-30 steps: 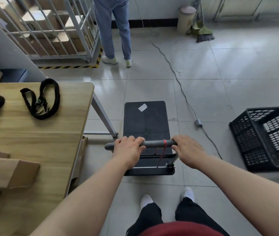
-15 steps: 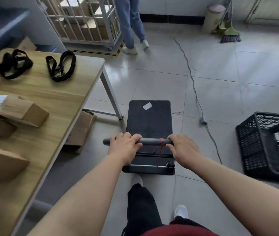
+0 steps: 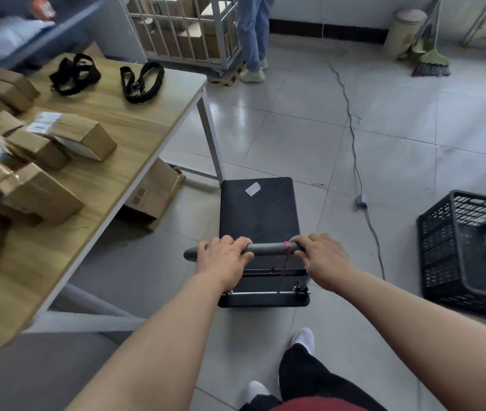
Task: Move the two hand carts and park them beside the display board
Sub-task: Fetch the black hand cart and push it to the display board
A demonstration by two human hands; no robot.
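A black flat hand cart (image 3: 258, 212) with a small white sticker on its deck stands on the tiled floor straight in front of me. Its grey padded handle bar (image 3: 268, 249) carries a red band. My left hand (image 3: 224, 262) grips the bar's left part and my right hand (image 3: 320, 258) grips its right end. The cart's front corner lies close to the white leg of the wooden table (image 3: 111, 149). No second cart and no display board are in view.
Several cardboard parcels (image 3: 81, 137) and black straps (image 3: 142, 81) lie on the table at left. A black plastic crate (image 3: 470, 250) sits on the floor at right. A cable (image 3: 354, 149) runs across the tiles. A person (image 3: 253, 34) stands by a wire cage trolley (image 3: 188, 31); a broom (image 3: 430, 59) leans at the back.
I have stepped backwards with the cart: the table with its parcels shows further forward on my left, and the crate sits further ahead on the right. Both hands kept their grip.
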